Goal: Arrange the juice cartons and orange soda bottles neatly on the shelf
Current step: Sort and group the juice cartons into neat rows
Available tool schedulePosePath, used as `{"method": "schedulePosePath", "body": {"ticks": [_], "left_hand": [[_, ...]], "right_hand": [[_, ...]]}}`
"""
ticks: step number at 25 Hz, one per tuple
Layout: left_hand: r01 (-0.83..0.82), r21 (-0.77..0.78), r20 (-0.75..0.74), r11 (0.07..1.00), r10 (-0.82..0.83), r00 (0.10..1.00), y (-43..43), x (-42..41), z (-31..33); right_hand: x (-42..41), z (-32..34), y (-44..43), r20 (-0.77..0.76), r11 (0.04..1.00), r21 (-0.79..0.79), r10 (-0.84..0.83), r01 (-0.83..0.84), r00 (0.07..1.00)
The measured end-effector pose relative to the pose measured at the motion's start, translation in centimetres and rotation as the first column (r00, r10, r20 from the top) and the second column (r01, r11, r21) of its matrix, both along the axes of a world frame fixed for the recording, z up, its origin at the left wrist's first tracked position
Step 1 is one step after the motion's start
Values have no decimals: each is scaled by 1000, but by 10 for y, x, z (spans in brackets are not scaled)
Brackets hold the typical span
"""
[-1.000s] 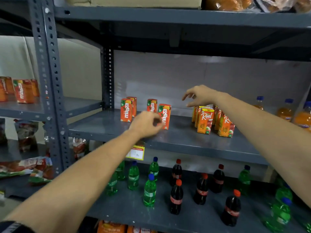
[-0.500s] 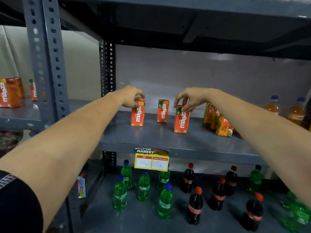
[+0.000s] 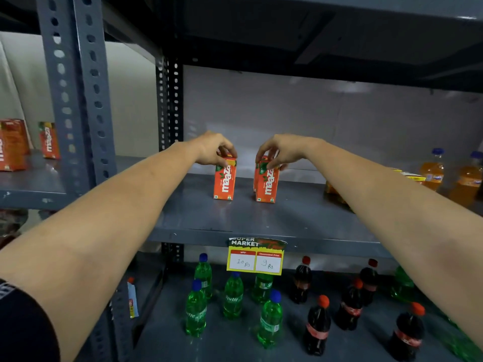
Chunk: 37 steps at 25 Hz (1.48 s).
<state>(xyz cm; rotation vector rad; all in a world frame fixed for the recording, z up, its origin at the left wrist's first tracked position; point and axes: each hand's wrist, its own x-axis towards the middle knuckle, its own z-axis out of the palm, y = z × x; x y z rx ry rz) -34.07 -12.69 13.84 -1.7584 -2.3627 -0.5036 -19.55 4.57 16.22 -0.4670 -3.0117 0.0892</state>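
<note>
On the grey middle shelf [image 3: 261, 220] stand orange Maaza juice cartons. My left hand [image 3: 213, 150] grips the top of the left carton [image 3: 224, 181], which stands upright. My right hand [image 3: 278, 152] holds the top of the front right carton [image 3: 268, 185], with another carton [image 3: 256, 176] pressed close behind it. Two orange soda bottles [image 3: 432, 169] with blue caps stand at the far right of the same shelf. My right forearm hides most of the other juice cartons [image 3: 333, 192] beside them.
A price tag [image 3: 254, 257] hangs from the shelf's front edge. On the shelf below stand green Sprite bottles [image 3: 232, 296] and dark cola bottles [image 3: 317, 327]. A perforated steel upright [image 3: 75, 87] rises at the left, with more Maaza cartons [image 3: 48, 139] on the neighbouring shelf.
My right hand has slid the front carton back and left against the one behind it. The left hand stays on its carton. The camera has moved closer.
</note>
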Motion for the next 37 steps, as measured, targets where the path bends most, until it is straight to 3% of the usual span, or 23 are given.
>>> {"method": "schedulePosePath", "body": {"ticks": [11,19,29,37], "left_hand": [[-88,-41,-114,995,83,990,5,4,-4],[-84,12,-174,996,85,981,37,63,1],[75,25,-133,997,-71,989,143,192,-7],[58,24,-117,998,-55,992,214,244,-22]], "right_hand": [[10,-5,4,-39,999,-27,-29,28,999],[113,5,38,-113,991,72,-104,112,988],[247,11,124,17,922,240,-316,303,949],[255,-6,167,49,971,135,-205,197,977]]}}
